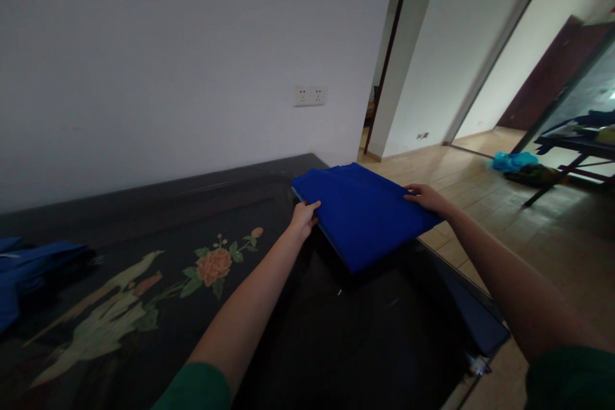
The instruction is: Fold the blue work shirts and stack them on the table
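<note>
A flat, bright blue folded cloth [360,211] is held over the far right corner of the glossy black table [307,346]. My left hand [305,216] pinches its left edge, with the thumb on top and the other fingers mostly underneath. On the opposite edge, my right hand [425,197] grips the cloth near its right corner, fingertips resting on the upper face. The cloth's near corner seems slightly raised from the tabletop. Whether it is a garment cannot be made out.
Crumpled blue fabric [38,269] lies at the table's left. A painted flower [214,266] and birds decorate the tabletop. A wall with a double socket [310,95] stands behind. Across the tiled floor are a turquoise bag [514,161] and a dark table [581,144].
</note>
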{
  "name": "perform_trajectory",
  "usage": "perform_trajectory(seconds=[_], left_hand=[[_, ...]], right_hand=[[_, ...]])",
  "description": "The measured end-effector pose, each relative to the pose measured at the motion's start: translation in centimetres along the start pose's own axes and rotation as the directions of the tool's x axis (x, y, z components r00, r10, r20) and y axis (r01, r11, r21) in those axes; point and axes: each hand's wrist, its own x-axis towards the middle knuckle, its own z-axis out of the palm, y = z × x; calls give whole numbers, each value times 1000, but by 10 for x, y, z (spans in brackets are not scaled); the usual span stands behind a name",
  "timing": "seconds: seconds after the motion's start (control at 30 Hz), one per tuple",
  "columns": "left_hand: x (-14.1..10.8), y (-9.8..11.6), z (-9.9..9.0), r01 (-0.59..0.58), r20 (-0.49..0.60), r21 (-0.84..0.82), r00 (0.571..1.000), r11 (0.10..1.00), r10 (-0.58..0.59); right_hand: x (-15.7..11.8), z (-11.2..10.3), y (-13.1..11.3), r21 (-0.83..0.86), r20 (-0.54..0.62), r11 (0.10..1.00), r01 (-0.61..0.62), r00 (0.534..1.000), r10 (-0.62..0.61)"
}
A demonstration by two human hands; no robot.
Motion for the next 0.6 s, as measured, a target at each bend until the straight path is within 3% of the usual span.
perform_trajectory(seconds=[0.17, 0.37, 0.5, 0.6], left_hand=[[5, -7, 2, 0, 3, -18, 1000, 1000, 0], [12, -19, -14, 9, -27, 204, 1000, 979, -4], [15, -11, -25, -97, -87, 426, 985, 899, 147], [6, -5, -23, -208, -157, 561, 923, 801, 350]], right_hand=[[5, -1, 11, 58, -12, 998, 24, 1000, -23], [0, 27, 21, -76, 1, 997, 2, 1000, -2], [-3, 33, 21, -115, -70, 993, -22, 997, 14], [-6, 24, 11, -202, -231, 979, 1, 972, -48]])
